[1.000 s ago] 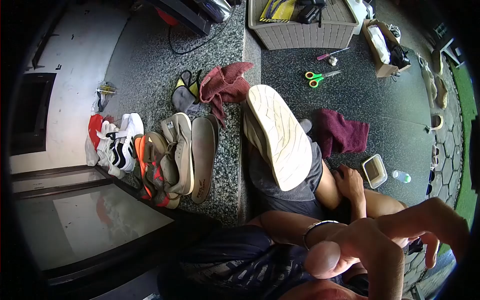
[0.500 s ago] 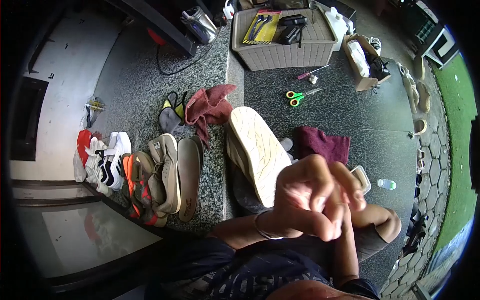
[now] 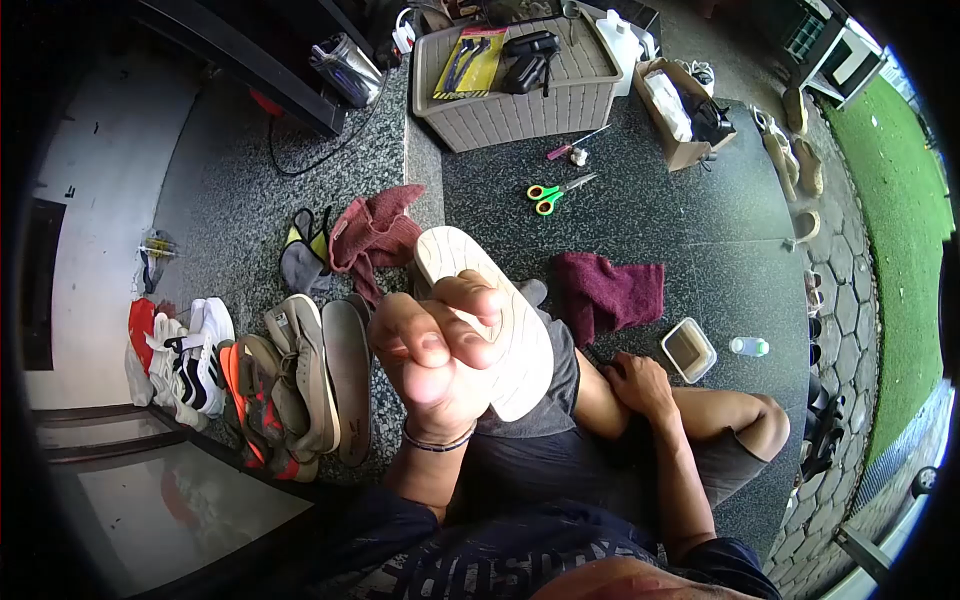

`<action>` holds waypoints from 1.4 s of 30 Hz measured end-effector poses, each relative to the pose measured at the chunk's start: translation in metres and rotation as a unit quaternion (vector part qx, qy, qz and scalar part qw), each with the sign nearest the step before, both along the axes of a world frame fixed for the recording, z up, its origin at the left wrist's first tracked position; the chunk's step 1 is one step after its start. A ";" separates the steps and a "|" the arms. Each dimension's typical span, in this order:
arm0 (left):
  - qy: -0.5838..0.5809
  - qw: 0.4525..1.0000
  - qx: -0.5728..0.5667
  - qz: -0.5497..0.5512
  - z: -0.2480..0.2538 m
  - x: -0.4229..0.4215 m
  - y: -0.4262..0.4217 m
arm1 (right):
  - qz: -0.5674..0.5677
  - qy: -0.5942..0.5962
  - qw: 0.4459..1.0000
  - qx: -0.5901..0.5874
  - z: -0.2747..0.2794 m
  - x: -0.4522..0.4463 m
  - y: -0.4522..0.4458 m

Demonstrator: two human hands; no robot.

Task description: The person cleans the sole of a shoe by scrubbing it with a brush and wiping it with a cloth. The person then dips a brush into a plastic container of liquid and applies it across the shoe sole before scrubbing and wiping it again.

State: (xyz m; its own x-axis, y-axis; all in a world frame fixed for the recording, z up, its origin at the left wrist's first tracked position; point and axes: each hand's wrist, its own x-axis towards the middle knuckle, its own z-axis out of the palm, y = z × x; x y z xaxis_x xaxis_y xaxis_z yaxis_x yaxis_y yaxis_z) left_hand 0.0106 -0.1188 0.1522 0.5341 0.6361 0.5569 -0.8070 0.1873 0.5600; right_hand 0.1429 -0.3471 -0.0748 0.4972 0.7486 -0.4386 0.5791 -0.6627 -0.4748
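Note:
Raised close to the camera, my left hand (image 3: 440,345) has a dark bracelet at the wrist and its fingers curled in. Whatever lies between the fingertips, if anything, is too small to make out. Behind it, partly covered, a cream shoe sole (image 3: 520,340) leans at my lap with its wavy tread facing up. Lower down, my right hand (image 3: 642,385) rests on my bent leg, its fingers laid over it. Close to that hand are a maroon cloth (image 3: 610,295) and a small clear plastic tub (image 3: 689,350).
Green-handled scissors (image 3: 555,193) and a thin screwdriver-like tool (image 3: 575,145) lie ahead. A grey lidded bin (image 3: 515,115) stands behind them. Several shoes (image 3: 300,370) line the left side, near a reddish cloth (image 3: 375,235). A small bottle (image 3: 748,346) lies at right.
My left hand has moved left and now covers part of the sole. My right hand, mostly hidden before, now shows on my leg. The whole view has shifted slightly.

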 end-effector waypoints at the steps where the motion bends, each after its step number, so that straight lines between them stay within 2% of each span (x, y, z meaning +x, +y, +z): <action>1: 0.007 1.000 0.004 0.015 -0.001 -0.002 0.003 | 0.001 -0.001 1.000 -0.002 -0.002 0.000 0.000; 8: 0.081 0.992 -0.010 0.099 -0.008 -0.013 0.014 | -0.010 -0.016 1.000 0.021 0.002 -0.002 0.000; 13: 0.092 0.985 0.029 0.140 -0.020 -0.015 0.038 | -0.002 -0.001 1.000 0.009 0.004 -0.001 0.000; 21: 0.155 0.955 0.027 0.251 -0.028 -0.026 0.075 | -0.003 0.009 1.000 0.003 0.003 0.001 -0.001; 23: 0.148 0.964 0.048 0.216 -0.026 -0.029 0.075 | -0.010 0.005 1.000 0.020 0.006 0.000 0.000; 28: 0.181 0.952 0.024 0.247 -0.022 -0.030 0.073 | -0.008 0.000 0.999 0.037 0.000 0.000 -0.002; 35: 0.124 0.966 0.050 0.222 -0.021 -0.034 0.077 | -0.007 0.002 0.999 0.041 -0.003 -0.001 -0.002; 42: 0.177 0.941 0.049 0.284 -0.017 -0.040 0.074 | -0.012 0.011 1.000 0.012 0.006 0.000 0.002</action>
